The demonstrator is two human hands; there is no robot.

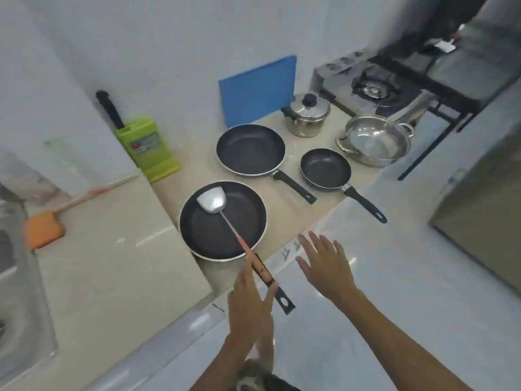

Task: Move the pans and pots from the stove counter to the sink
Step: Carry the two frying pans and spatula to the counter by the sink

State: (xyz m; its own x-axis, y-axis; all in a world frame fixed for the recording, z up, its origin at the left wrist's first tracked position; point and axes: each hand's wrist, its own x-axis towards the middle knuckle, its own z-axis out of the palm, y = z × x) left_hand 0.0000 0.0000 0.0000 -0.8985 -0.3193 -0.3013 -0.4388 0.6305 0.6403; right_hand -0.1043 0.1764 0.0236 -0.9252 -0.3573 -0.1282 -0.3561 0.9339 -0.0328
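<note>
Here the left hand reaches to the near pan, its grip released, fingers straight and laid against the wooden handle of a metal spatula and the pan's own black handle below it. Whether the fingertips press on either handle cannot be told. The spatula's blade lies inside this pan, its shaft crossing the rim toward the hand. The right hand hovers beside it over the counter edge, fingers spread, grip released and touching nothing.

All the cookware sits on the lower stretch of counter. Behind the near pan lies a large pan, handle pointing right and forward; a small pan lies just to its right, its handle jutting past the counter edge. Farther back stands a lidded steel pot with a black knob, and to its right an open steel pot with two side handles. A gas stove stands beyond them.

A blue cutting board leans on the wall, a green board left of it. An orange spatula rests by the sink at far left.
</note>
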